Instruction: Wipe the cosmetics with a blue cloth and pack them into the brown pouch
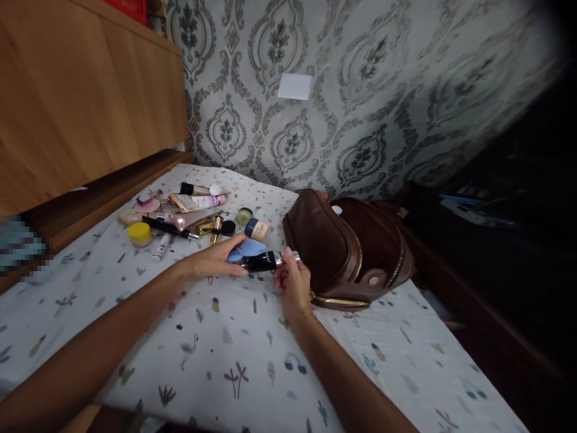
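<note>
A black cosmetic tube (262, 262) with pale lettering and a shiny silver end is held level between my two hands, above the patterned cloth. My left hand (222, 257) is closed around a light blue cloth (247, 249) and pressed to the tube's left end. At the silver end, my right hand (294, 281) grips with thumb and fingers, close to the brown bag's left side. The brown leather bag (315, 240) lies with its gold zip open. Just beyond my hands are a blue-lidded jar (257, 228) and a small green jar (244, 216).
To the left lies a pile of cosmetics, with a yellow-lidded jar (139, 233), a black pencil-like stick (166, 227) and a pink tube (205, 202). A wooden cabinet (90, 90) borders the left side. The papered wall (252, 126) rises behind the patterned cloth (216, 361).
</note>
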Available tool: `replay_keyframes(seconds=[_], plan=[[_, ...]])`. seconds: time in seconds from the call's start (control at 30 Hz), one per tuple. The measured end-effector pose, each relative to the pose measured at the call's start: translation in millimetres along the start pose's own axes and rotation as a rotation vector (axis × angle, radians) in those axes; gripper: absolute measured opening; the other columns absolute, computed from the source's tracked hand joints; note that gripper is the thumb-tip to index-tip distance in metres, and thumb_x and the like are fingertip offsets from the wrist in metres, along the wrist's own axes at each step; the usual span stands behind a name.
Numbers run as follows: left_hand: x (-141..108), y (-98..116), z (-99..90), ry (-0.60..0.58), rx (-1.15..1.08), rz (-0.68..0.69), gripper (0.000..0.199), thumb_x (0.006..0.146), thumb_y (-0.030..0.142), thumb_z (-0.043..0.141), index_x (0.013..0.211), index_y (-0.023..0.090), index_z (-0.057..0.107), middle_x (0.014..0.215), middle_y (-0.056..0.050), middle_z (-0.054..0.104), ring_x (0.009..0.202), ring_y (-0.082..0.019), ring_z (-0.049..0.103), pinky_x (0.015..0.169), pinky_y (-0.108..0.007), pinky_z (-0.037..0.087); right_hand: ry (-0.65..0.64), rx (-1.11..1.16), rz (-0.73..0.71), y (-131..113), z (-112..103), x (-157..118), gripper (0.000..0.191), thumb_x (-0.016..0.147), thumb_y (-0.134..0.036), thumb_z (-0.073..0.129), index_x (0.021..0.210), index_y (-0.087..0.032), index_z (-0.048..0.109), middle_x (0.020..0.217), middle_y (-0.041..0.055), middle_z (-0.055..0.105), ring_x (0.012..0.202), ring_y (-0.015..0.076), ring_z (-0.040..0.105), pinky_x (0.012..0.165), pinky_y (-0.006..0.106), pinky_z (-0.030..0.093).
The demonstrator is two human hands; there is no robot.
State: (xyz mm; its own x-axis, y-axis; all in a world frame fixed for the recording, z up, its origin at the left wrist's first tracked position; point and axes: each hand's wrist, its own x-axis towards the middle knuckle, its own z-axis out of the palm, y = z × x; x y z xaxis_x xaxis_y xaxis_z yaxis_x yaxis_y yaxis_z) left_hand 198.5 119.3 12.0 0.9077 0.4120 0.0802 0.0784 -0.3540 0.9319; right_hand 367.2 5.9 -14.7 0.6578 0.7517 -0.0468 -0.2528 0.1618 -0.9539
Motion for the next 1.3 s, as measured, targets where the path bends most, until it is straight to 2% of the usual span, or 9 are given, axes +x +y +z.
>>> replay_keyframes(seconds=[0.13,0.27,0.43,0.67,0.83,0.93,1.03,1.1,1.3], plan=[[-0.2,0.5,-3.0,-0.017,-0.1,-0.105,0.056,0.079,0.04,0.071,0.129,0.02,0.053,0.098,-0.003,0.06,0.062,-0.011,0.054,0.054,-0.024,0.044,-0.06,0.064,0.032,0.1,-1.4,1.3,0.051,0.061,-0.063,0.079,0.065,-0.02,0.052,0.047,-0.0059,0.051,0.039,0.0063,0.038,0.037,0.019,0.026],[-1.1,-5.3,-8.5,0.056,-0.122,-0.136,0.056,0.084,0.043,0.067,0.132,0.019,0.053,0.09,0.0,0.06,0.056,-0.008,0.049,0.05,-0.022,0.043,-0.135,0.145,0.028,-1.8,-1.9,0.3,0.047,0.06,-0.053,0.086,0.07,-0.019,0.056,0.059,-0.0054,0.056,0.049,0.0069,0.046,0.04,0.016,0.03],[-1.8,-8.4,-11.0,0.05,-0.158,-0.104,0.038,0.088,0.05,0.062,0.107,0.017,0.061,0.068,0.004,0.051,0.047,-0.006,0.043,0.042,-0.019,0.035,-0.303,0.21,0.049,-5.9,0.1,-5.0,0.038,0.067,-0.042,0.085,0.092,-0.024,0.062,0.092,-0.0025,0.066,0.07,0.0115,0.061,0.053,0.02,0.047],[1.9,-3.2,-5.4,0.143,0.02,0.057,0.032,0.084,0.048,0.067,0.085,0.016,0.064,0.074,0.003,0.053,0.067,-0.01,0.049,0.057,-0.02,0.038,-0.304,0.233,0.127,0.1,-2.8,-0.9,0.037,0.064,-0.041,0.089,0.078,-0.023,0.059,0.068,-0.007,0.058,0.055,0.0076,0.054,0.05,0.018,0.046],[3.7,-2.8,10.4,0.324,-0.14,0.042,0.043,0.09,0.047,0.059,0.12,0.017,0.062,0.097,-0.004,0.064,0.072,-0.013,0.056,0.054,-0.021,0.045,-0.326,0.132,0.17,4.5,-2.5,-3.0,0.042,0.061,-0.046,0.089,0.077,-0.021,0.059,0.064,-0.0078,0.054,0.05,0.0068,0.048,0.045,0.018,0.042],[4.5,-3.8,15.6,0.256,-0.116,0.145,0.041,0.091,0.038,0.058,0.126,0.018,0.064,0.116,-0.008,0.068,0.092,-0.019,0.064,0.074,-0.028,0.054,-0.292,0.106,0.175,6.4,-3.4,-2.9,0.044,0.058,-0.046,0.091,0.077,-0.021,0.059,0.063,-0.0085,0.052,0.05,0.0062,0.046,0.046,0.018,0.042],[4.7,-5.2,12.5,0.174,0.015,0.27,0.031,0.089,0.031,0.061,0.115,0.019,0.073,0.117,-0.009,0.069,0.108,-0.022,0.063,0.097,-0.032,0.047,-0.267,0.08,0.157,8.5,-4.9,-0.7,0.046,0.059,-0.048,0.09,0.073,-0.021,0.056,0.058,-0.0093,0.048,0.049,0.0063,0.044,0.044,0.018,0.04],[4.7,-7.0,6.9,0.123,0.053,0.278,0.027,0.086,0.03,0.066,0.109,0.019,0.077,0.11,-0.008,0.071,0.105,-0.022,0.064,0.097,-0.031,0.046,-0.255,0.068,0.143,9.8,-5.1,0.1,0.046,0.059,-0.049,0.089,0.072,-0.021,0.054,0.057,-0.0095,0.048,0.048,0.0063,0.043,0.043,0.018,0.037],[4.1,-17.3,-9.8,-0.057,0.023,0.183,0.021,0.075,0.027,0.074,0.094,0.022,0.081,0.092,-0.004,0.072,0.087,-0.019,0.065,0.076,-0.026,0.049,-0.17,0.026,0.093,10.1,-6.0,0.6,0.047,0.061,-0.051,0.087,0.08,-0.023,0.053,0.059,-0.0107,0.05,0.045,0.0057,0.043,0.042,0.018,0.037]])
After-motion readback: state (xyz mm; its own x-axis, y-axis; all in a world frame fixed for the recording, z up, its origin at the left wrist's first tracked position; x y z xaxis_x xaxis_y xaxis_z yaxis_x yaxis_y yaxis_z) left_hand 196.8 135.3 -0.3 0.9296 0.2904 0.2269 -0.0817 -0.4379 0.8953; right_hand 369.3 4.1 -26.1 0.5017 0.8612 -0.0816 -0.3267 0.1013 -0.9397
